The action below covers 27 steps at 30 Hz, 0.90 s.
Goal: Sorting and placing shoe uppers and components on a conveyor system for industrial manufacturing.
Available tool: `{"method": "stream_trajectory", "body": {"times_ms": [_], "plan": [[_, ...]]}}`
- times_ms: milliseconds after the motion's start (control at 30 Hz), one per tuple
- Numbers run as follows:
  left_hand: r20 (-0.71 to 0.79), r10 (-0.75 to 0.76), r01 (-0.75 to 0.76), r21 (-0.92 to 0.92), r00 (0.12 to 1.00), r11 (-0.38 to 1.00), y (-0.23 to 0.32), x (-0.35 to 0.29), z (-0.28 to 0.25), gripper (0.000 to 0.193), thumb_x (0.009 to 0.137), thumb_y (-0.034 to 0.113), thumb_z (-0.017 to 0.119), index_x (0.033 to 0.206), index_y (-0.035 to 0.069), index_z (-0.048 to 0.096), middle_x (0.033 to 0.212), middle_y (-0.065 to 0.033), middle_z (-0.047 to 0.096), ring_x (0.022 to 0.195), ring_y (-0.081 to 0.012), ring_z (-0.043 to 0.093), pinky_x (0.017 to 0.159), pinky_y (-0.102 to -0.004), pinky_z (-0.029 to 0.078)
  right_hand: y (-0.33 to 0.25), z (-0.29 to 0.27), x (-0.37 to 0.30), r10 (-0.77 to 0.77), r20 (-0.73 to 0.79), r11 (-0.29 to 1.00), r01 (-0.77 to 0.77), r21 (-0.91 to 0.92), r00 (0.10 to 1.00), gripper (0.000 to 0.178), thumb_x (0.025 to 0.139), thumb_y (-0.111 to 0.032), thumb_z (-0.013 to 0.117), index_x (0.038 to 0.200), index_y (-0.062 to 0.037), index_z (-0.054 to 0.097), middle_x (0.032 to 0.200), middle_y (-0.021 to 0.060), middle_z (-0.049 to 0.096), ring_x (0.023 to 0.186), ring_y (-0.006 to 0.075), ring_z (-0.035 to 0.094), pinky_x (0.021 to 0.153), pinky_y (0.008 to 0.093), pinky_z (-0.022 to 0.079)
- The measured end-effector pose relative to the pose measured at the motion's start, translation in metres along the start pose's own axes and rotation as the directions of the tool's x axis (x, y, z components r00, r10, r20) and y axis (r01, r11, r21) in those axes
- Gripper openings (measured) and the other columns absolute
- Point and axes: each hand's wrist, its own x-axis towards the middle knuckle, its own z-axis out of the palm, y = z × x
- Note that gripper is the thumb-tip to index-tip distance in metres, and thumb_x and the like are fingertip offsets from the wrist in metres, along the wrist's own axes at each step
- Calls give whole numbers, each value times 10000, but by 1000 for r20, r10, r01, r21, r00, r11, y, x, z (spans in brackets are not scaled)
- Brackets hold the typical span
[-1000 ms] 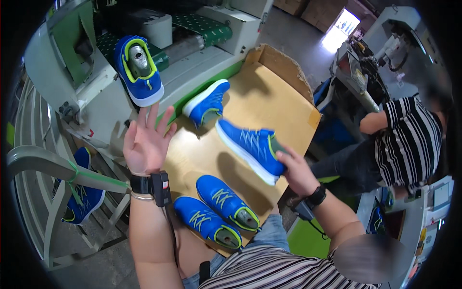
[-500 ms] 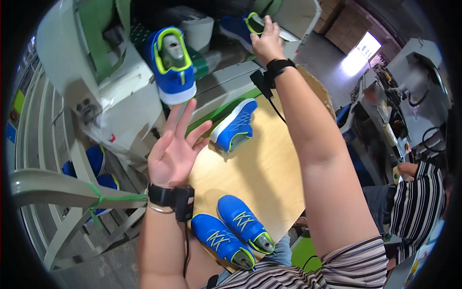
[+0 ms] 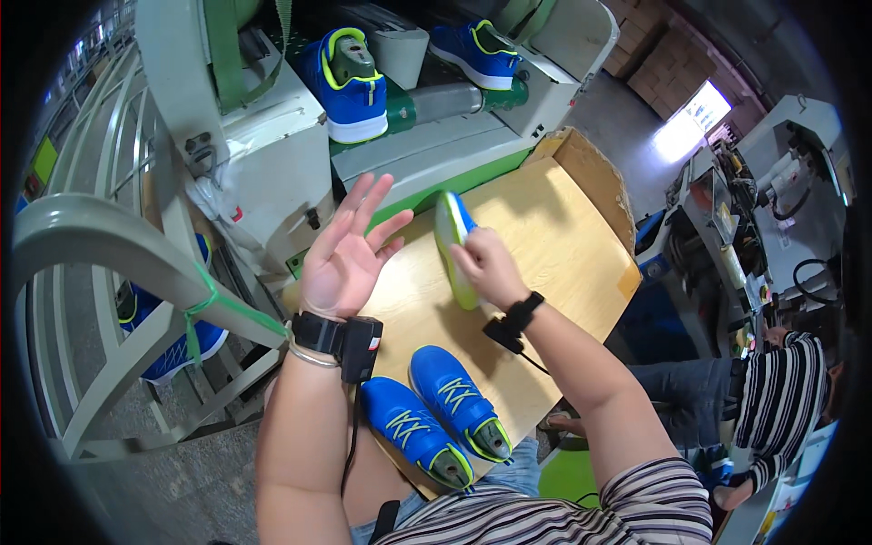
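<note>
Over the wooden board (image 3: 581,236), my right hand (image 3: 492,268) is closed around a blue shoe (image 3: 454,238), which is tipped so its pale yellow-green sole faces left. My left hand (image 3: 350,250) is raised palm up above the board's left edge, fingers spread and nothing in it. Nearest my body, a pair of blue shoes with yellow laces, one left (image 3: 404,425) and one right (image 3: 457,400), stands on the board with grey-green lasts inside. At the machine's mouth sit two more lasted blue shoes, one left (image 3: 352,109) and one right (image 3: 481,59).
A white machine (image 3: 272,154) with a green roller (image 3: 422,104) borders the board's far side. A curved grey rail (image 3: 118,227) and a rack with blue shoes (image 3: 173,341) are left. Cardboard (image 3: 590,173) edges the far right; a person in stripes (image 3: 786,386) works beyond.
My right hand has come back from the far right shoe at the machine and taken the shoe lying on the board, turning it more upright. My left hand stays raised and spread.
</note>
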Motion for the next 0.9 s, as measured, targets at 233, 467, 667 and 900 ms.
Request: {"method": "stream_trajectory", "body": {"times_ms": [233,467,667,900], "plan": [[-388,-167,307,333,906,892,-31,9,-17,592,962,320,578,1487,91,426,1494,-111,500,1283,-243,539,1017,-372,403,30,-31,-47,686,268,612,-736,289,676,665,811,-475,806,1059,108,601,1024,190,666,982,254,649,858,352,528],[-631,-183,563,477,754,675,-146,-21,-30,675,915,341,648,1427,-33,418,1333,-224,557,1252,-311,525,1047,-415,426,-32,28,-76,416,122,728,-410,549,901,706,841,-272,801,1334,-35,355,1207,195,549,1121,242,568,945,361,490],[-524,-447,553,56,725,831,-94,-24,7,508,934,459,620,1320,144,524,1277,-83,560,1141,-242,522,1029,-489,385,-43,7,-58,484,166,608,-467,642,859,772,875,-137,718,1505,-97,274,1321,167,525,1196,234,537,996,362,467],[-55,-22,17,-85,998,996,-54,-15,35,668,1000,344,566,1547,77,290,1454,-134,488,1296,-311,496,1054,-453,409,-100,-73,-12,330,-135,510,-56,858,934,701,969,-110,618,1548,-61,227,1416,141,466,1296,217,477,1093,351,390]]}}
